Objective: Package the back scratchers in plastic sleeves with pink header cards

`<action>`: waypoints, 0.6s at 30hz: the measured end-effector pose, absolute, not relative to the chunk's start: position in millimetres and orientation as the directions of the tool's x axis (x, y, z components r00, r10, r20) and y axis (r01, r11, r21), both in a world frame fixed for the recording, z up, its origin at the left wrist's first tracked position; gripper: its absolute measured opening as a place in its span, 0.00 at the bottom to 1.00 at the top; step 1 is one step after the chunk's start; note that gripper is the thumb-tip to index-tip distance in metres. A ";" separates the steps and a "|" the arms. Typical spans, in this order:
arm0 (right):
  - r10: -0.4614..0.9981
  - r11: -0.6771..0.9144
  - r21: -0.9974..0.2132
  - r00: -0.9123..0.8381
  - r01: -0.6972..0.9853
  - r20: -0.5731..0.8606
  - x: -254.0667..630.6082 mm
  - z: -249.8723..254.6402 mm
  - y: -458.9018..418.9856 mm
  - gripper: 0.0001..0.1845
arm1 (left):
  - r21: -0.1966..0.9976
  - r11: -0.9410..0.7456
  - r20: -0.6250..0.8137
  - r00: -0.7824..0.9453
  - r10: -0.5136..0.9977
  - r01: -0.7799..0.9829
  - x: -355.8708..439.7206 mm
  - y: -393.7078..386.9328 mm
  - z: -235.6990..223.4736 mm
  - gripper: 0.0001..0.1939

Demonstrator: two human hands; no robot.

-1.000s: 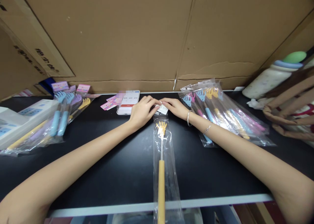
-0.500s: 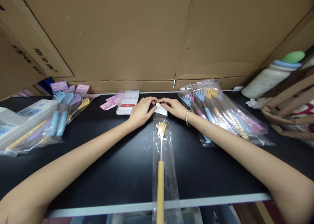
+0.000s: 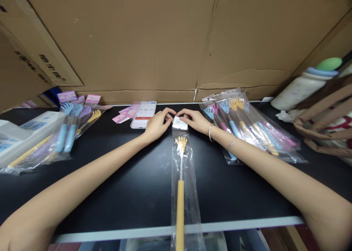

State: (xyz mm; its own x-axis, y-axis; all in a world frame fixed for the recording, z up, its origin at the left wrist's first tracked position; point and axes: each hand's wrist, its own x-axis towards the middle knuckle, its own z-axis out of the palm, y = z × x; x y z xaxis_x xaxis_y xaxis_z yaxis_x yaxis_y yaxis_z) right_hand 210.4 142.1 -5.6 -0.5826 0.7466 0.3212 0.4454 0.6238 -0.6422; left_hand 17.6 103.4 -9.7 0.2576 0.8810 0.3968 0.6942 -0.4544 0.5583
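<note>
A back scratcher point(image 3: 180, 207) with a yellow hand-shaped head and yellow handle lies lengthwise in a clear plastic bag point(image 3: 189, 192), running over the table's front edge. Across the bag's far end is a small white card point(image 3: 180, 123) with faint print. My left hand point(image 3: 158, 123) is bent at the card's left upper corner, its thumb and index finger closed together there. From the other side, my right hand point(image 3: 194, 121) pinches the card's top edge, thumb over its face. Its other fingers are curled and partly hidden.
Several bagged back scratchers point(image 3: 242, 126) lie at right, more point(image 3: 66, 133) at left beside a white box point(image 3: 41, 121). A phone point(image 3: 143, 115) showing a timer and pink cards point(image 3: 122, 115) lie behind my left hand. A bottle point(image 3: 299, 88) and brown bag handles point(image 3: 310, 130) are far right.
My left thumb has drawn back leftward off the card, so more of its left side shows. The card lies straighter. My right hand and the back scratcher have barely moved.
</note>
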 end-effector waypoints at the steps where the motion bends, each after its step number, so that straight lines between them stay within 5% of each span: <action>1: 0.747 0.624 -0.643 -0.581 0.444 0.324 210.3 -5.4 141.8 0.12 | 0.588 -0.449 0.393 0.248 0.886 0.672 17.1 104.4 -10.5 0.13; 10: 0.743 0.632 -0.659 -0.559 0.407 0.368 208.5 -6.2 141.5 0.09 | 0.737 -0.475 0.428 0.212 0.879 0.481 19.1 106.1 -9.3 0.13; 18: 0.764 0.593 -0.719 -0.536 0.363 0.359 207.8 -8.8 143.9 0.12 | 0.746 -0.512 0.465 0.216 0.858 0.426 20.3 103.4 -6.2 0.10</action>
State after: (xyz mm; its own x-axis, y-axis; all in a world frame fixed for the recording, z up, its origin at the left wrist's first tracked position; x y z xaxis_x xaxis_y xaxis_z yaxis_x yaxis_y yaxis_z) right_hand 207.8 143.9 -8.8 -0.5356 0.7642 0.3593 0.3631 0.5925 -0.7191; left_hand 20.3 103.4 -6.2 0.2161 0.8583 0.4655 0.4256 -0.5119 0.7462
